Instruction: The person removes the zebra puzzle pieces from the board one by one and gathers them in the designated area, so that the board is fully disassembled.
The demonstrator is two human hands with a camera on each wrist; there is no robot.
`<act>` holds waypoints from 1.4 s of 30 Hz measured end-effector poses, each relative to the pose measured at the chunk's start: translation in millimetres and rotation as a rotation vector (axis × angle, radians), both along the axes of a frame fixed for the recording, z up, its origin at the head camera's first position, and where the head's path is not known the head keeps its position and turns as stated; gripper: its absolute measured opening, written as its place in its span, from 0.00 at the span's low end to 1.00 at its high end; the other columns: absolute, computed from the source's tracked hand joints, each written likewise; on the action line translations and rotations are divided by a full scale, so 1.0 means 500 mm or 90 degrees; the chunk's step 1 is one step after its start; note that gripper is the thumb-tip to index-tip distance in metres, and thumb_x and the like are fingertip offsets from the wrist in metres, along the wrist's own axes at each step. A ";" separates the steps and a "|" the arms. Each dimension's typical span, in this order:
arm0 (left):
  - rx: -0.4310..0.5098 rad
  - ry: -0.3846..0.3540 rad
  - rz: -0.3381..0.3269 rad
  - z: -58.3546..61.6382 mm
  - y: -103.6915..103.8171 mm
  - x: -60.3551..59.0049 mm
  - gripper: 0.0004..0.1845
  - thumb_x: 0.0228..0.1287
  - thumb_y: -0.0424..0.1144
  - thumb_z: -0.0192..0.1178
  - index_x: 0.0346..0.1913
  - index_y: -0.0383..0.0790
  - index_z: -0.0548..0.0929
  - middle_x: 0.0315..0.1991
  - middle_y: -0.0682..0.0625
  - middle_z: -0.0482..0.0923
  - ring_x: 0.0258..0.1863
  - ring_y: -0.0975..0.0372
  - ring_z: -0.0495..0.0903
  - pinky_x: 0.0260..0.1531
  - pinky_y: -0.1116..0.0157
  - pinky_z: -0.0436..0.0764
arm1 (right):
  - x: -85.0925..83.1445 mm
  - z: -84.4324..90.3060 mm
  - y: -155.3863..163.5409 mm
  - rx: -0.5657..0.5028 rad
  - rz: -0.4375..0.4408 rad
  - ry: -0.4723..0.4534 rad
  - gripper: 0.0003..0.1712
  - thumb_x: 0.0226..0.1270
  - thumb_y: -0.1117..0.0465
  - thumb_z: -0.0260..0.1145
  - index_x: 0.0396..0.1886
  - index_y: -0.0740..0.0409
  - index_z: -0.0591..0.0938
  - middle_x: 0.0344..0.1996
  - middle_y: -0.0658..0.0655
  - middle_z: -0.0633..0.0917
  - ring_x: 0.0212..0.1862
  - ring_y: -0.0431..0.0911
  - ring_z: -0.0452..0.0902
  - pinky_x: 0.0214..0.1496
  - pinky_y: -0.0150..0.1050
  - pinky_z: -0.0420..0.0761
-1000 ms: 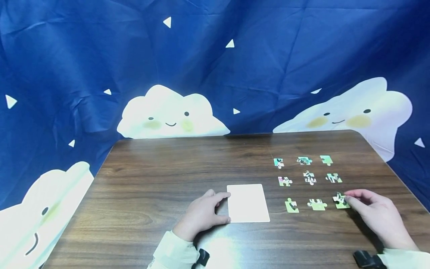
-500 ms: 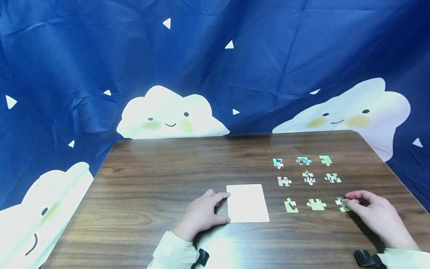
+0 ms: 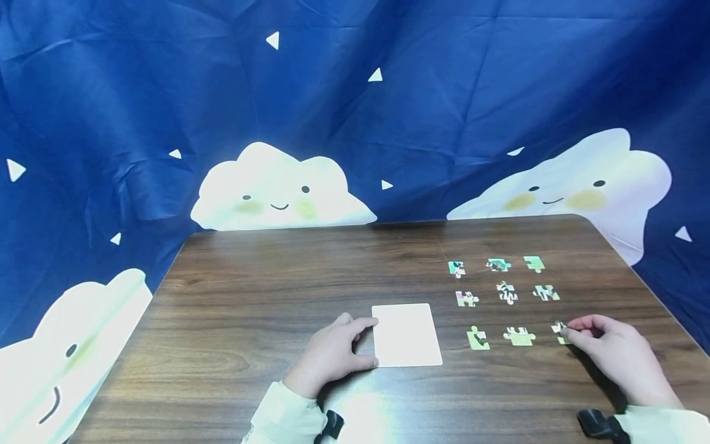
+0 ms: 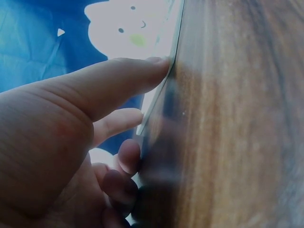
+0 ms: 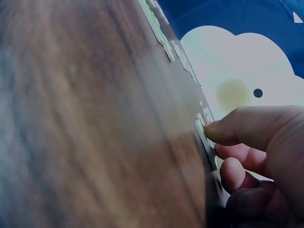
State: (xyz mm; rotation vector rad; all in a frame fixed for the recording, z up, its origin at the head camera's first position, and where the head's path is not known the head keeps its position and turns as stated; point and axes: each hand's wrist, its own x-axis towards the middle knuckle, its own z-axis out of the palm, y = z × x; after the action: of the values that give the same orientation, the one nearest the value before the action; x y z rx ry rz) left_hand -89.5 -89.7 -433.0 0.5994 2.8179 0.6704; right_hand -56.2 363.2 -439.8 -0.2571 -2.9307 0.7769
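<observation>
Wood: a dark wood-grain table [image 3: 249, 296] carries everything, and both hands rest on it
Left hand: the left hand [image 3: 330, 354] lies at the left edge of the white card [image 3: 407, 335], index finger along the card's upper left corner and thumb at its lower left edge; the fingers are loosely curled and touch the card's rim, and the left wrist view shows the fingertips [image 4: 156, 66] pressed against that thin edge
White card: flat on the table, just right of the left hand, between the two hands
Right hand: the right hand [image 3: 612, 357] pinches a small puzzle piece [image 3: 560, 330] between thumb and index finger, the other fingers curled under; in the right wrist view the piece [image 5: 205, 137] shows tipped up on its edge against the thumb tip
Held piece: at the right hand's fingertips, at the right end of the nearest row, touching or just above the table, cannot tell which
Other pieces: eight loose puzzle pieces [image 3: 507, 291] lie in rows beyond and to the left of the right hand, each apart from its neighbours; the nearest two, a green piece [image 3: 477, 338] and a pale green piece [image 3: 519, 336], sit between the held piece and the card
Backdrop: a blue cloth with smiling clouds [image 3: 280, 188] hangs behind the table, beyond both hands
</observation>
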 end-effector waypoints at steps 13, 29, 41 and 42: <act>-0.003 0.000 -0.002 0.002 -0.003 0.001 0.37 0.42 0.60 0.67 0.61 0.61 0.72 0.31 0.58 0.65 0.20 0.65 0.66 0.21 0.67 0.65 | 0.000 0.003 -0.006 -0.009 -0.007 -0.012 0.17 0.60 0.46 0.63 0.32 0.56 0.81 0.27 0.53 0.81 0.27 0.40 0.69 0.29 0.36 0.61; 0.008 0.011 -0.009 0.005 -0.004 0.002 0.37 0.42 0.59 0.68 0.61 0.60 0.73 0.30 0.58 0.66 0.20 0.66 0.65 0.20 0.68 0.65 | 0.002 0.003 -0.005 -0.026 -0.033 -0.004 0.18 0.61 0.46 0.62 0.31 0.56 0.81 0.26 0.52 0.81 0.25 0.36 0.67 0.29 0.36 0.60; 0.010 0.006 -0.005 -0.001 -0.003 0.001 0.37 0.41 0.60 0.68 0.60 0.61 0.73 0.31 0.58 0.66 0.21 0.66 0.66 0.21 0.68 0.66 | 0.004 0.002 -0.003 -0.039 -0.034 -0.006 0.19 0.62 0.45 0.61 0.32 0.57 0.81 0.27 0.52 0.81 0.25 0.35 0.67 0.28 0.34 0.61; 0.010 0.007 -0.004 -0.001 -0.003 0.001 0.37 0.41 0.60 0.68 0.60 0.61 0.73 0.31 0.59 0.66 0.21 0.66 0.66 0.21 0.68 0.66 | 0.004 0.002 -0.003 -0.038 -0.035 -0.007 0.19 0.62 0.45 0.61 0.32 0.57 0.81 0.27 0.52 0.81 0.25 0.35 0.67 0.29 0.34 0.61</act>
State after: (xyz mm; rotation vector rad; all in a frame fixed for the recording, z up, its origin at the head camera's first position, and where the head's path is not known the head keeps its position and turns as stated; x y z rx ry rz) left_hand -89.0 -91.3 -433.3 0.6166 2.8214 0.6903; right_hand -54.3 361.9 -438.9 -0.3465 -2.8999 0.8593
